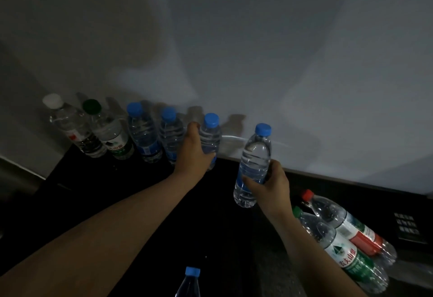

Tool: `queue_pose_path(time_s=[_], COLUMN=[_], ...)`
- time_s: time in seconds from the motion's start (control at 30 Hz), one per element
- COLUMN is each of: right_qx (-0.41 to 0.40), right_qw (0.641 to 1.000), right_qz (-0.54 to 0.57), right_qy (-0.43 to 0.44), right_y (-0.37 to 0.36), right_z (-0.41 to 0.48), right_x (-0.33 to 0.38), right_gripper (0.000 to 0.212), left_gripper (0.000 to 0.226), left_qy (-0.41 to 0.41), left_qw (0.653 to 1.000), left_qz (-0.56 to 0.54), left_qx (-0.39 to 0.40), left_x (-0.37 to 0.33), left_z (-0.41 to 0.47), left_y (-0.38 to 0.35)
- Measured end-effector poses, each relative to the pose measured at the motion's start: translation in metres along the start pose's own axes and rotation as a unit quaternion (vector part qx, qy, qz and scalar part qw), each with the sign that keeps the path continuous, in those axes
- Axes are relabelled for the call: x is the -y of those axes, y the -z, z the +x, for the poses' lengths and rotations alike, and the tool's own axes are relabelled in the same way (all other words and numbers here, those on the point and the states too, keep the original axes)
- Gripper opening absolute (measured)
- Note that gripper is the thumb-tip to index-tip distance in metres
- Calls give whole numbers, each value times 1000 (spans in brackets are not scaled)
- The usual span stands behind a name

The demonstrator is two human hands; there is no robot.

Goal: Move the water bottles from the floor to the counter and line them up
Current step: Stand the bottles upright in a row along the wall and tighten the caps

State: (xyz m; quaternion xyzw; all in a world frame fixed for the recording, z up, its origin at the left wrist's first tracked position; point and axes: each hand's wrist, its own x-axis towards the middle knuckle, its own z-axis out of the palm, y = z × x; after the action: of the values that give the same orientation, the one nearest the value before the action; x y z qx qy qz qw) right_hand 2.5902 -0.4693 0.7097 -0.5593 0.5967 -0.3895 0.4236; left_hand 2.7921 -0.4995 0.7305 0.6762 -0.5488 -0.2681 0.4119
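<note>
A row of bottles stands on the dark counter point(98, 184) against the wall: a white-capped bottle point(70, 128), a green-capped bottle point(110, 132), then two blue-capped bottles point(143, 132) point(171, 135). My left hand point(194, 151) grips a third blue-capped bottle point(210, 135) at the right end of the row. My right hand point(269, 184) holds another blue-capped bottle point(254, 163) upright above the counter, to the right of the row.
Lower right, a red-capped bottle point(346, 224) and a green-capped bottle point(342, 252) lean together. A blue-capped bottle point(189, 282) pokes in at the bottom edge. A grey wall point(257, 50) backs the counter.
</note>
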Motion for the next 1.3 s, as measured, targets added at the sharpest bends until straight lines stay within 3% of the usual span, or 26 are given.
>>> queue_pose_path(time_s=[0.2,0.5,0.77,1.3], right_qx=[-12,-31,-25,-34], right_qw=[1000,998,997,999], right_qz=[5,54,51,-3], right_qy=[4,28,56,-8], right_y=[-8,-34,-58,-61], right_z=[12,39,50,43], right_x=[-12,-7,-12,-22], right_gripper=[56,51,53,70], left_gripper=[68,87,81,75], left_qy=[-4,-9,-21,5], left_qw=[999,998,998,998], left_qz=[43,62,50,53], left_qx=[17,22,14,31], left_x=[12,22,21,19], left_z=[3,0,-3,-4], left_y=[-3,7,6,10])
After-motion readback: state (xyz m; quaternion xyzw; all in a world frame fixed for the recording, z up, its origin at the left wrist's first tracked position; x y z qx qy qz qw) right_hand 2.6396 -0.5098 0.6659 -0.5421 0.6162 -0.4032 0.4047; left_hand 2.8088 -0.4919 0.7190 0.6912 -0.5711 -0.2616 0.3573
